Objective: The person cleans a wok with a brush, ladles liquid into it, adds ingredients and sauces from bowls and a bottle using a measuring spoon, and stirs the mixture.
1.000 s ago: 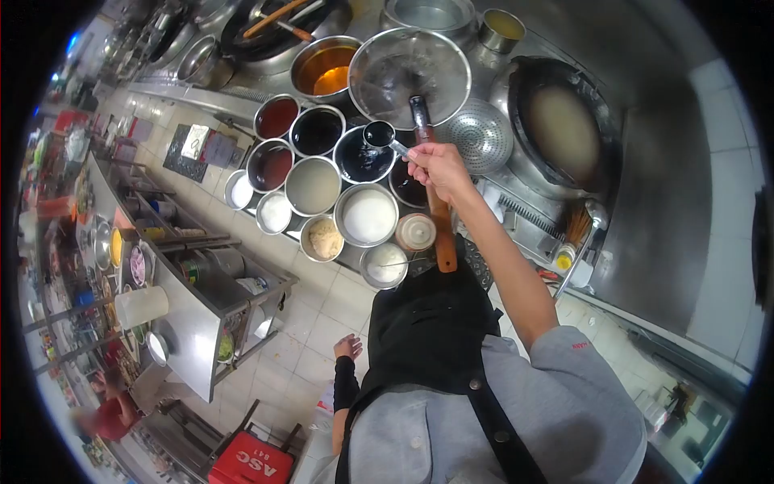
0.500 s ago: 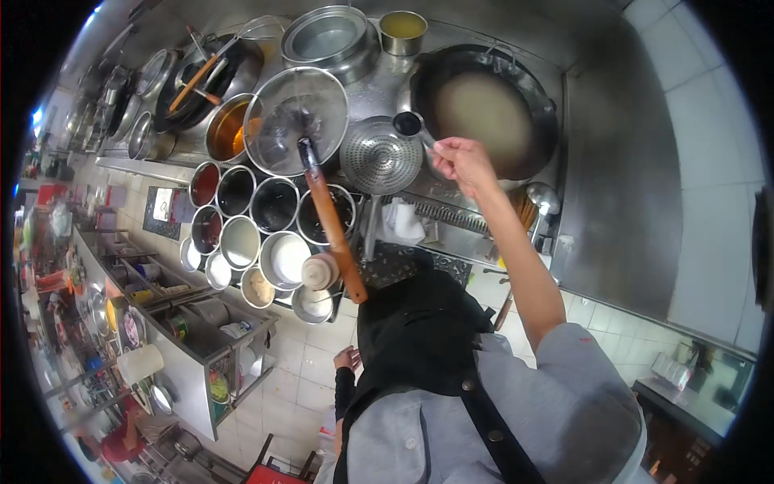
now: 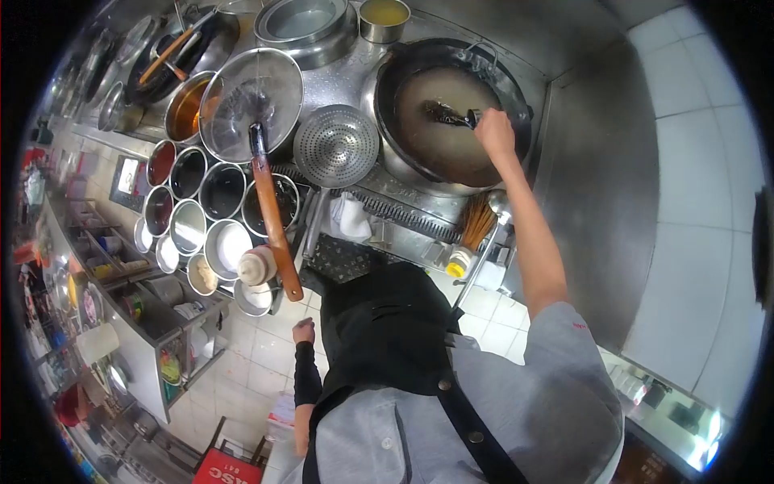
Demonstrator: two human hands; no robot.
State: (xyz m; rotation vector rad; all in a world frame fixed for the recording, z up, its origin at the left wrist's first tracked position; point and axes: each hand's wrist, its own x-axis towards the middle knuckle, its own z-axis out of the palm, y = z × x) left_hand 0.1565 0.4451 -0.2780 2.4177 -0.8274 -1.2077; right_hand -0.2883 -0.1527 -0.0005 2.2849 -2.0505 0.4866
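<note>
My right hand [image 3: 495,133] is closed on a small dark-mouthed metal cup [image 3: 473,118], tipped over the large black wok [image 3: 389,121] on the stove. The wok holds cloudy, pale brown liquid, and a dark patch [image 3: 439,112] lies at the cup's mouth. The fingers hide most of the cup. Down beside the black apron hangs my left hand [image 3: 303,330], its fingers curled and nothing visible in them. A black sleeve [image 3: 306,375] covers that forearm. Left of the wok rests a perforated metal skimmer [image 3: 336,147].
A wire strainer [image 3: 251,105] with a wooden handle lies over pots on the left. Several seasoning pots [image 3: 222,191] stand below it, with a squeeze bottle [image 3: 256,266]. A bamboo brush [image 3: 477,219] and a ladle [image 3: 500,202] sit at the stove's front edge.
My right hand has moved from the wok's left rim to over its liquid, turning the cup from upright to tipped. A dark patch now shows there. My left hand's fingers look more curled.
</note>
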